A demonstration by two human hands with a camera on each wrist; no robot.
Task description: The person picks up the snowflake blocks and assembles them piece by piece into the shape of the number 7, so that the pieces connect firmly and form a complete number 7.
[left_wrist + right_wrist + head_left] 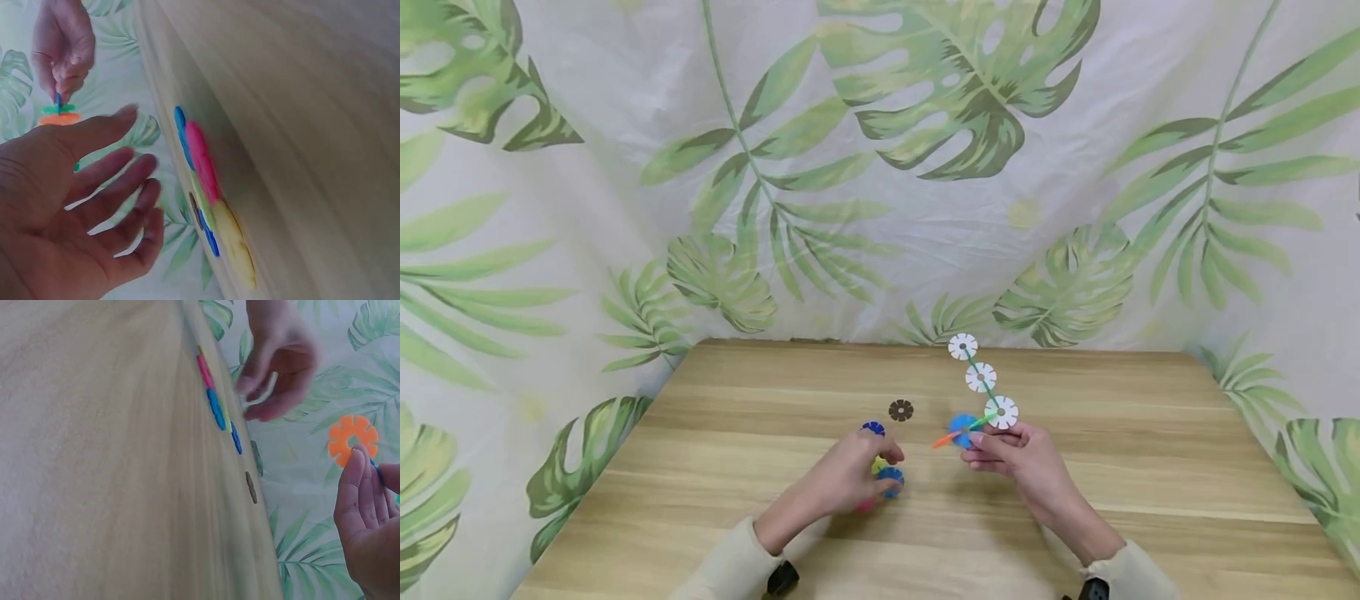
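Observation:
My right hand (1033, 467) pinches a blue notched disc (962, 430) between thumb and fingers. Slotted into it are an orange disc (352, 439) at one side and a light green one on the other. From there a bent chain runs up and away, with several white discs (981, 377) joined by green discs seen edge-on. My left hand (853, 471), fingers spread and loosely bent, holds nothing and hovers over a small group of loose discs. Among these are a pink disc (202, 161), a yellow disc (235, 242), a blue disc (891, 482) and a dark blue disc (872, 427).
A brown disc (901, 410) lies by itself on the wooden table (737, 383), just beyond the loose group. Leaf-patterned cloth (880, 217) hangs behind the table and at both sides. Dark wrist straps show at both cream sleeves (730, 562).

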